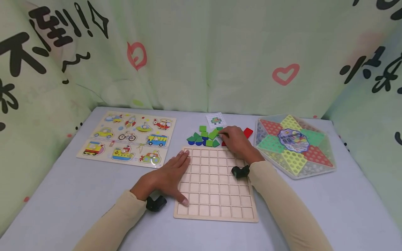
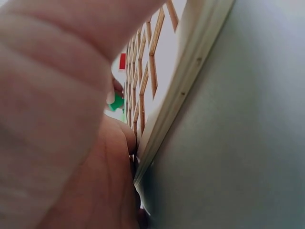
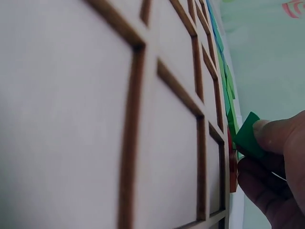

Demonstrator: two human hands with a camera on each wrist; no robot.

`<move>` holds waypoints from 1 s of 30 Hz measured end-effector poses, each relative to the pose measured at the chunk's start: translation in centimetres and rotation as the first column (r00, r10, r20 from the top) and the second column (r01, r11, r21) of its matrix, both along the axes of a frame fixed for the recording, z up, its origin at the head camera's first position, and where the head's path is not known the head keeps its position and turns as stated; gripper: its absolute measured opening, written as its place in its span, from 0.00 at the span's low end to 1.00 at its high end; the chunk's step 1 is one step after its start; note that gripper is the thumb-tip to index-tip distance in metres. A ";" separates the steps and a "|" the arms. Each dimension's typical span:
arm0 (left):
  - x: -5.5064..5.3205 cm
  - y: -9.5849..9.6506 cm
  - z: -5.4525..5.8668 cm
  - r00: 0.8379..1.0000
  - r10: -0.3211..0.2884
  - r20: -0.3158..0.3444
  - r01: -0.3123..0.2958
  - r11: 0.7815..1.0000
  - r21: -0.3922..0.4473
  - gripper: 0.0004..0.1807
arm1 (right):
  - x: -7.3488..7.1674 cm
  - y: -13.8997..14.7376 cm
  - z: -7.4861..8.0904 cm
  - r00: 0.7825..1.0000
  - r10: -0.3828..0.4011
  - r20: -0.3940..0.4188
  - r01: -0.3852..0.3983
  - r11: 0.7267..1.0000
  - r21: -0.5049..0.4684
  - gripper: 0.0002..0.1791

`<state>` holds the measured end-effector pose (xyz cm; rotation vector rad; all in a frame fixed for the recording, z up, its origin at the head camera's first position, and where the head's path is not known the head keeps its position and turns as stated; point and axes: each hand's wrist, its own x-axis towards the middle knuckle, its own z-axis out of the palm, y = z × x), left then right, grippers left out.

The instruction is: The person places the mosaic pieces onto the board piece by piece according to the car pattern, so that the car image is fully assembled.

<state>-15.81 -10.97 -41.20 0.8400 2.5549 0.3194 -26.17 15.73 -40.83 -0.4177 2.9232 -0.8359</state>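
A wooden grid board point(image 1: 209, 179) lies flat on the table. My left hand point(image 1: 169, 176) rests along its left edge, with fingers straight and thumb spread onto the lower squares. Beyond the board's far edge, my right hand point(image 1: 236, 141) pinches a green block point(image 3: 249, 136) between thumb and fingers. Close by that hand is a loose group of green blocks point(image 1: 203, 134), some square and some with slanted sides, with blue blocks point(image 1: 199, 143) among them. A red block point(image 1: 248, 132) lies just right of the right hand, which partly hides other red pieces.
A printed pattern card point(image 1: 216, 120) lies behind the blocks. At left is a vehicle puzzle board point(image 1: 127, 138); at right, a hexagonal Chinese checkers box point(image 1: 294, 145). A printed curtain point(image 1: 207, 59) hangs behind the table point(image 1: 47, 212). Each wrist wears a small black camera.
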 end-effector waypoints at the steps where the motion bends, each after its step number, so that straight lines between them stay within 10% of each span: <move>1: 0.0 0.0 0.0 1.000 -0.003 -0.001 0.003 1.000 0.001 0.77 | 0.1 0.1 0.1 1.000 -0.010 0.004 0.010 1.000 -0.011 0.16; 30: -0.1 -0.2 -0.2 1.000 -0.010 0.006 0.010 1.000 0.027 0.76 | 4.3 -1.5 0.9 0.997 0.052 0.053 -0.041 0.981 -0.192 0.12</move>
